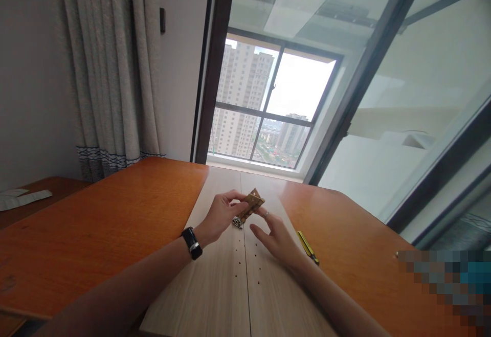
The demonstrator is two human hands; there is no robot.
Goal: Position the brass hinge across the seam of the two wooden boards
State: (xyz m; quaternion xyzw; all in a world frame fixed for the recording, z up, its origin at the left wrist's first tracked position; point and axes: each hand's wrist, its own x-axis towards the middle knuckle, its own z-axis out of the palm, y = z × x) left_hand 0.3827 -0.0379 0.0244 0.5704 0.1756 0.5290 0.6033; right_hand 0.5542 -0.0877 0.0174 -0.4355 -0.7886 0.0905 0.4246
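My left hand (221,213), with a black watch on its wrist, pinches a small brass hinge (253,202) and holds it tilted just above two pale wooden boards (230,286) that lie side by side. My right hand (276,234) is open beside the hinge, its fingertips touching the hinge's right edge; a ring shows on one finger. A small heap of screws (237,221) lies on the boards under the hinge. Small drilled holes (245,265) run along the seam between the boards.
The boards rest on an orange-brown wooden table (95,234). A yellow-handled tool (308,247) lies on the table right of my right wrist. Curtains hang at the back left; a window and a glass panel stand behind. A blurred patch covers the right edge.
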